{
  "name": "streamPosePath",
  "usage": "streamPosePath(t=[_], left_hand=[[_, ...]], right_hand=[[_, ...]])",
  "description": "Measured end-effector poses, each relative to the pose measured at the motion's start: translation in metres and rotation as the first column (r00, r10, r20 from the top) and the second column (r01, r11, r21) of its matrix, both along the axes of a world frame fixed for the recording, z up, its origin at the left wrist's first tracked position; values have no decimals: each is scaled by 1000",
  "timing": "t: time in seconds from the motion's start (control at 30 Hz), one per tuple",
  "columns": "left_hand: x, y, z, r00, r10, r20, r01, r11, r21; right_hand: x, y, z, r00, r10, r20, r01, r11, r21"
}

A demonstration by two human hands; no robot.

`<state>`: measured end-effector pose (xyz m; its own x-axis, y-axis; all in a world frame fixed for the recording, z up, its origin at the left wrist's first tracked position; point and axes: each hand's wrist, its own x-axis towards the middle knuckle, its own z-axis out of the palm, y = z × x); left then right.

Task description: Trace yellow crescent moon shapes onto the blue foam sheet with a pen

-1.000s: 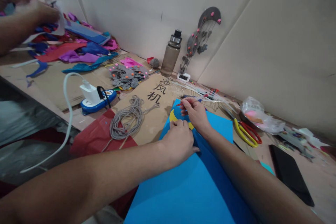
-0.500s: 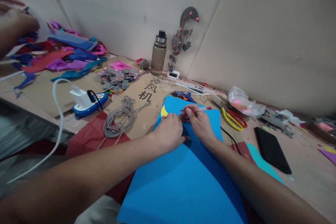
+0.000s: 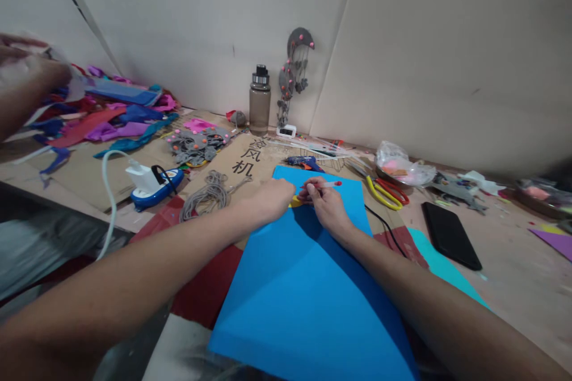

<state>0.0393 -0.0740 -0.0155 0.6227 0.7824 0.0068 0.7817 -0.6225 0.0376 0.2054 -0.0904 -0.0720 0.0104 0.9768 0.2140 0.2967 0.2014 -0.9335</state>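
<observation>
A pen [image 3: 333, 184] with a red end is gripped in my right hand [image 3: 328, 208], over the upper part of a large blue sheet [image 3: 308, 297]. My left hand [image 3: 277, 199] is closed, its fingers curled down at the sheet's upper left edge. Between the two hands shows a bit of a yellow crescent shape [image 3: 295, 202], mostly covered by them. Whether my left fingers pinch it or only press on it is hidden.
Left of the sheet lie coiled grey cord [image 3: 210, 190] and a blue power strip [image 3: 156, 190]. Behind stand a bottle [image 3: 260, 107] and a glue gun [image 3: 304, 162]. Yellow-and-red-handled pliers [image 3: 384, 193] and a phone [image 3: 451, 235] lie right. Another person's hand [image 3: 33, 74] is far left.
My left hand has shifted up and left over the crescent's former place. The yellow now shows at its right, beside my right fingers. The camera view has shifted a little.
</observation>
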Motion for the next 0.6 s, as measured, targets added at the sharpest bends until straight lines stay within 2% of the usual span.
streamPosePath(t=[0.13,0.27,0.37,0.5,0.6], left_hand=[[-4,26,13,998,-48,-33,43,987,-156],[-6,48,18,992,-122,-11,114,954,-276],[-9,61,19,989,-146,10,140,921,-364],[-10,76,14,984,-176,31,167,846,-506],[-9,86,10,978,-204,40,192,812,-552]], right_hand=[[-1,-2,2,1000,-17,16,17,1000,2],[-1,-3,2,999,-22,31,22,1000,0],[-1,-3,0,999,-18,30,18,1000,11],[-1,-3,-3,1000,-17,16,16,1000,23],[-2,-4,-2,1000,-12,6,12,1000,18]])
